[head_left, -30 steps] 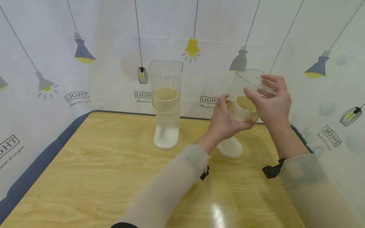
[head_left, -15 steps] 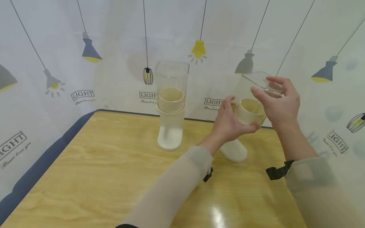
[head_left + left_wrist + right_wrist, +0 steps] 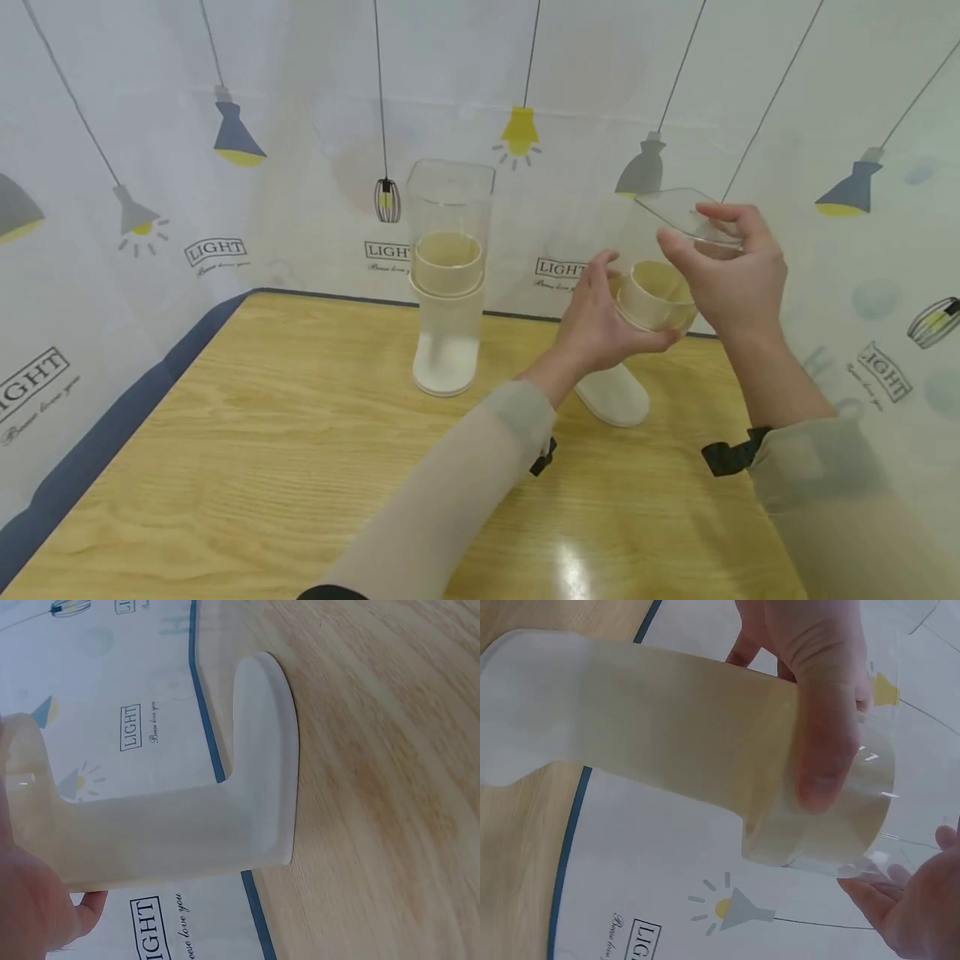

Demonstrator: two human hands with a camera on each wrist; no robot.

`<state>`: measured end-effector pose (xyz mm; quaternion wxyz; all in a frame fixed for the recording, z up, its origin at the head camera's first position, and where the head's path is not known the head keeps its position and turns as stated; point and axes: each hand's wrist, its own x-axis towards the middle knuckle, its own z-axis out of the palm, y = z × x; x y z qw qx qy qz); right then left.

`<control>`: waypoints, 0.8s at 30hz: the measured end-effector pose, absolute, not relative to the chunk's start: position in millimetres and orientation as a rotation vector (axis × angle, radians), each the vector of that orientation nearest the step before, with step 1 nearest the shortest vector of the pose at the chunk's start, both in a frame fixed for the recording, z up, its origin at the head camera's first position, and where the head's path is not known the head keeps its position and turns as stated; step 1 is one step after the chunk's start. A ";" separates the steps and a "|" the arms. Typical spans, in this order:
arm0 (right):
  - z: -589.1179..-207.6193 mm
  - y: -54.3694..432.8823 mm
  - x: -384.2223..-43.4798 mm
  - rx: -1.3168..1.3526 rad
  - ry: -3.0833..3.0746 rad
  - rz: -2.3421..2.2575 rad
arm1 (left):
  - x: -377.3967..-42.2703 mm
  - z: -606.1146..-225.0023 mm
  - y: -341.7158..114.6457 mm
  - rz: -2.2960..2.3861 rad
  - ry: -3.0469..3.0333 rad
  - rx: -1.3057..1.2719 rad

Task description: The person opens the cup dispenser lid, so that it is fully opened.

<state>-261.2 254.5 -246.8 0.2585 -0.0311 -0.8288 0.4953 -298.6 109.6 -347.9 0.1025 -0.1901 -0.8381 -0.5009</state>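
On the right of the table stands a cream-white stand (image 3: 615, 398) with a flat foot and a ring-shaped collar (image 3: 652, 293). A clear, angular container (image 3: 656, 229) sits in that collar. My left hand (image 3: 596, 325) grips around the collar, and its thumb lies across the front in the right wrist view. With thumb and fingers, my right hand (image 3: 735, 279) holds the container's upper side near the rim. The left wrist view shows the stand's column (image 3: 150, 832) upright on the table. A matching stand (image 3: 446, 362) with its own clear container (image 3: 450, 187) stands to the left, untouched.
The wooden table (image 3: 247, 467) has a dark blue edge along the back and left. Behind it hangs a pale curtain (image 3: 300, 167) printed with lamps and the word LIGHT. Black straps (image 3: 731, 454) show at the sleeves.
The head view has shifted slightly, so everything sits a little farther right. Both hands keep the same hold, and the container shows no clear movement in the collar.
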 end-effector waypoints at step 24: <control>-242.9 252.6 -259.2 -0.086 -2.297 1.234 | -303.2 -347.2 103.2 -1.497 -2.486 -0.643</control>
